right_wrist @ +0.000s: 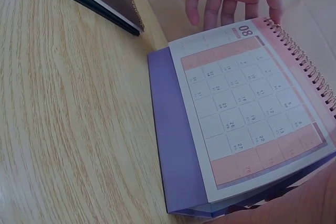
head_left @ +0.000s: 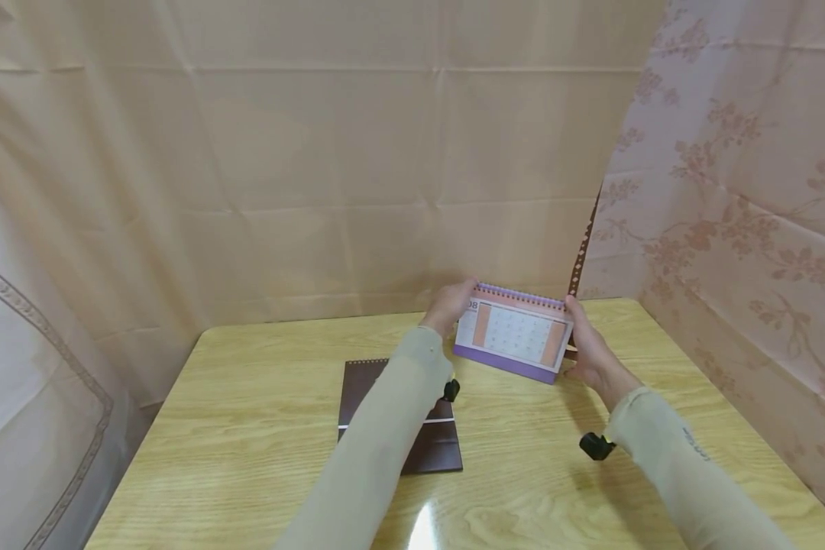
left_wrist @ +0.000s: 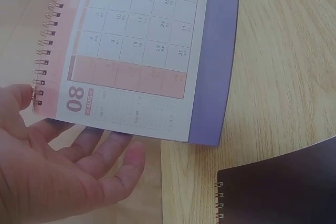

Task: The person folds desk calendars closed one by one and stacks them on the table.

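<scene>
Gripping opposite ends, the left hand (head_left: 448,307) and right hand (head_left: 594,357) hold a calendar (head_left: 518,334) — fingers (left_wrist: 134,157) at its edges.

Purple-and-pink spiral desk calendar (head_left: 516,333), showing August, held up tilted

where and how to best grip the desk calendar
Likely the upper corners of the desk calendar, left hand from its left, right hand from its right: it is wide, with spiral binding along the top and short sides facing each hand.
</scene>
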`<state>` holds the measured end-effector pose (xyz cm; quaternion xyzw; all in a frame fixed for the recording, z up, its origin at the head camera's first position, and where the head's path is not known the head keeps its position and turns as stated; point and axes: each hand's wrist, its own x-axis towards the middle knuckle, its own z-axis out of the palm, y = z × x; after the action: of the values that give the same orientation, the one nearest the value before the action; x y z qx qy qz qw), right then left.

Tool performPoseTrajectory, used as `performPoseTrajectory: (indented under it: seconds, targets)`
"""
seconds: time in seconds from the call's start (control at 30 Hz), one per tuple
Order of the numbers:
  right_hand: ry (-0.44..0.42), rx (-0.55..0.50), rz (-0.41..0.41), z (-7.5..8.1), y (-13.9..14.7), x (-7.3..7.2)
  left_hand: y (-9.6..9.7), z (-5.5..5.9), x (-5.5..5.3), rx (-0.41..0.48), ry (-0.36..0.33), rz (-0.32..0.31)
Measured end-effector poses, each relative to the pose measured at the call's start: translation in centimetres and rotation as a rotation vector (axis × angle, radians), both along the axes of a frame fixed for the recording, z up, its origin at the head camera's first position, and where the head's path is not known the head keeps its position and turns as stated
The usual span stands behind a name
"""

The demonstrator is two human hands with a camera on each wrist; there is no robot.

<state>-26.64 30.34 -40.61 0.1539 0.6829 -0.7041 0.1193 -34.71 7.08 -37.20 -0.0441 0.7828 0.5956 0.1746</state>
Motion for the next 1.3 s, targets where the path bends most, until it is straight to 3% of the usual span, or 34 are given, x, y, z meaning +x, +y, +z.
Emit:
performPoseTrajectory:
  seconds: [0.4,0.87,1.3]
  targets:
    - [-0.018,-0.011,0.009,0.5,0.6,0.1,-0.3,0.0,-0.3,-0.029,-0.013,0.012]
    - [0.025,-0.071,-0.047,1.3,0.6,0.3,-0.2,0.3,0.1,-0.001,-0.032,-0.014]
    - [0.083,-0.114,-0.052,1.3,0.5,-0.2,-0.2,0.4,0.3,0.004,0.006,-0.016]
